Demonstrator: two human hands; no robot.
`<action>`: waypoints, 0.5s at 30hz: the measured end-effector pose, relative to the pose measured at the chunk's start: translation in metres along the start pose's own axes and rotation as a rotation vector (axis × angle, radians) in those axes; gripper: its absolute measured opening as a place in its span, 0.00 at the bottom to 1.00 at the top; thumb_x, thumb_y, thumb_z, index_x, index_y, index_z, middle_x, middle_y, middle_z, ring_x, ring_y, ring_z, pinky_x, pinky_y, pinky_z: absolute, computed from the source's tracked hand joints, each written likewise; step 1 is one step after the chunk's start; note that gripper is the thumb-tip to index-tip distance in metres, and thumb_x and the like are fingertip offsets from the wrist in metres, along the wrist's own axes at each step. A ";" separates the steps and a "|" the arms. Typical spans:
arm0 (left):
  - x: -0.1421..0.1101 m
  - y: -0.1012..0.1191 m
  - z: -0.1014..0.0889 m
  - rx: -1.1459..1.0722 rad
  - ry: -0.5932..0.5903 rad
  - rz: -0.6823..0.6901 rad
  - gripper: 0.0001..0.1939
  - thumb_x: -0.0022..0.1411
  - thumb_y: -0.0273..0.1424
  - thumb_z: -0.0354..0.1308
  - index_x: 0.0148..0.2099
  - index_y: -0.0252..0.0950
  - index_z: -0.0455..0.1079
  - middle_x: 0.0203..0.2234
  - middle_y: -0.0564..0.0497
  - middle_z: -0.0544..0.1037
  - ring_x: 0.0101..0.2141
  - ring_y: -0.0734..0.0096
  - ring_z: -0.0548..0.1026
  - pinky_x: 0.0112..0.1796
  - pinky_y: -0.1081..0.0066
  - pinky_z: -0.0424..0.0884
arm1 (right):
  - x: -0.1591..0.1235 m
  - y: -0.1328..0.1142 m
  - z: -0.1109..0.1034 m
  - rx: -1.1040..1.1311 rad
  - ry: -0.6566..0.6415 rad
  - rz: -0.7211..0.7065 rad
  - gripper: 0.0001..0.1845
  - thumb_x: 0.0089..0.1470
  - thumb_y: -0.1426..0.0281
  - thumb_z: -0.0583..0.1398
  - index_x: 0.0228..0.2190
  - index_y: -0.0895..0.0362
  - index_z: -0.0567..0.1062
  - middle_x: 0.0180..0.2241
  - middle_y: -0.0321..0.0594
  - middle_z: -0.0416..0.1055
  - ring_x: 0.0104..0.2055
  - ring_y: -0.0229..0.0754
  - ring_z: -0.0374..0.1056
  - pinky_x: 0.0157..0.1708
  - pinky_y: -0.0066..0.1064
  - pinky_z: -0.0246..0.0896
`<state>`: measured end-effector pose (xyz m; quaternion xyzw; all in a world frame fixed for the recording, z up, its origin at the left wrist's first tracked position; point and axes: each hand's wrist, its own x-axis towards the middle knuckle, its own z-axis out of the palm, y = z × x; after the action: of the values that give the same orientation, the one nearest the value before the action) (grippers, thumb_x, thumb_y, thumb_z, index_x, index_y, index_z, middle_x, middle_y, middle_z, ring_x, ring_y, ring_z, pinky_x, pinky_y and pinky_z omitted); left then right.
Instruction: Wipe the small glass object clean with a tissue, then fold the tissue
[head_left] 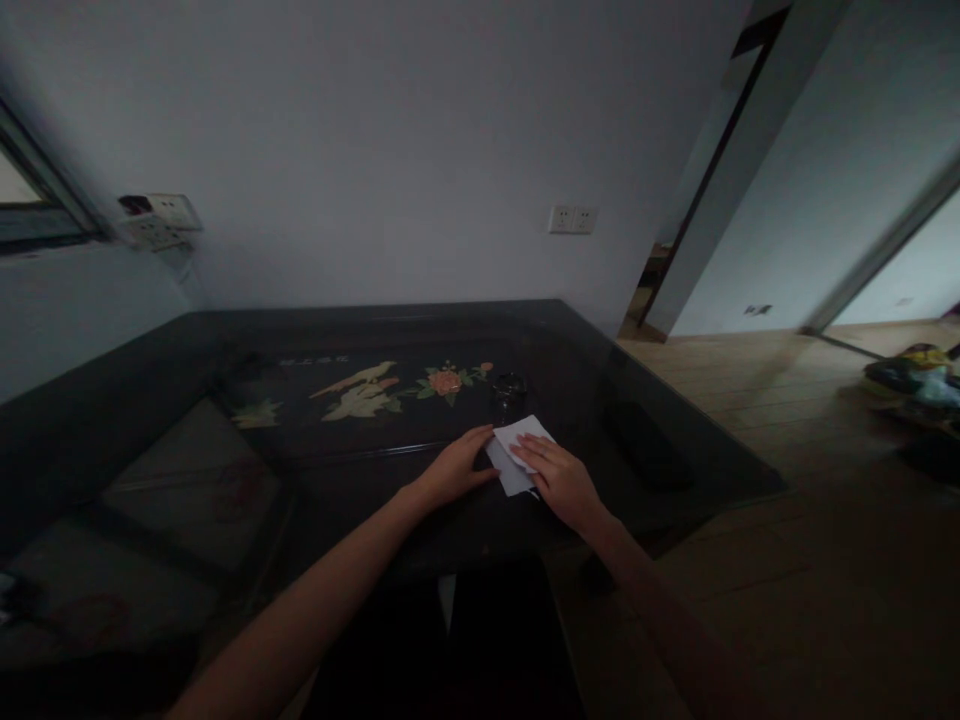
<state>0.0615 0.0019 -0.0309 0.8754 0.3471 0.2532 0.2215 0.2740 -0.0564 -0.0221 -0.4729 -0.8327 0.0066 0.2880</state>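
Note:
A sheet of white paper (513, 478), partly folded over itself, lies on the dark glossy table (337, 490) in front of me. My right hand (559, 475) holds the paper from the right, its fingers bent over the upper layer. At the left edge of the sheet is my left hand (456, 468), thumb and fingers apart, the tips touching or just beside the paper. Just beyond the paper stands a small round glass-like object (509, 386), too dark to make out well.
A dark oblong object (646, 445) lies on the table to the right. Bird and flower pictures (445, 382) decorate the tabletop. Wall sockets (572, 220) are behind the table, a power strip (169, 212) at the left. Bags (926, 375) sit on the wooden floor far right.

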 end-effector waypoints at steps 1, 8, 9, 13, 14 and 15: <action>0.001 -0.001 0.002 -0.015 0.029 -0.030 0.37 0.53 0.34 0.62 0.62 0.33 0.55 0.60 0.36 0.62 0.60 0.57 0.59 0.59 0.55 0.57 | 0.000 -0.002 0.002 -0.018 -0.020 -0.017 0.25 0.52 0.79 0.54 0.51 0.53 0.71 0.54 0.42 0.68 0.57 0.45 0.64 0.58 0.44 0.57; 0.001 -0.002 0.002 -0.057 0.066 -0.071 0.44 0.50 0.34 0.64 0.65 0.34 0.49 0.60 0.34 0.59 0.61 0.53 0.59 0.58 0.52 0.57 | 0.002 -0.007 0.010 -0.121 -0.094 -0.116 0.25 0.53 0.80 0.54 0.52 0.52 0.70 0.54 0.43 0.69 0.56 0.46 0.64 0.57 0.45 0.58; 0.001 -0.002 0.002 -0.057 0.066 -0.067 0.43 0.50 0.34 0.64 0.64 0.34 0.50 0.60 0.34 0.60 0.60 0.53 0.59 0.58 0.52 0.57 | 0.002 -0.007 0.011 -0.133 -0.099 -0.122 0.25 0.53 0.80 0.54 0.52 0.52 0.71 0.54 0.43 0.69 0.56 0.46 0.64 0.57 0.45 0.58; 0.003 0.000 0.002 -0.047 0.058 -0.054 0.39 0.50 0.32 0.63 0.63 0.33 0.53 0.59 0.35 0.62 0.60 0.56 0.60 0.59 0.54 0.57 | 0.002 -0.010 0.011 -0.148 -0.116 -0.142 0.25 0.53 0.80 0.54 0.52 0.55 0.71 0.54 0.45 0.69 0.56 0.47 0.64 0.56 0.43 0.59; 0.003 0.001 0.001 -0.042 0.052 -0.055 0.39 0.51 0.32 0.63 0.62 0.32 0.54 0.59 0.35 0.62 0.60 0.56 0.59 0.59 0.55 0.56 | 0.002 -0.010 0.011 -0.150 -0.124 -0.146 0.24 0.54 0.80 0.54 0.52 0.55 0.71 0.54 0.45 0.69 0.56 0.48 0.65 0.56 0.43 0.59; 0.003 0.002 0.000 -0.038 0.045 -0.058 0.38 0.51 0.32 0.63 0.62 0.32 0.55 0.59 0.35 0.61 0.60 0.57 0.59 0.59 0.55 0.56 | 0.003 -0.011 0.010 -0.154 -0.134 -0.148 0.24 0.54 0.80 0.54 0.52 0.56 0.71 0.53 0.46 0.69 0.55 0.48 0.65 0.55 0.44 0.60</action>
<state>0.0642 0.0028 -0.0295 0.8548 0.3723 0.2727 0.2374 0.2594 -0.0578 -0.0262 -0.4293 -0.8808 -0.0471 0.1940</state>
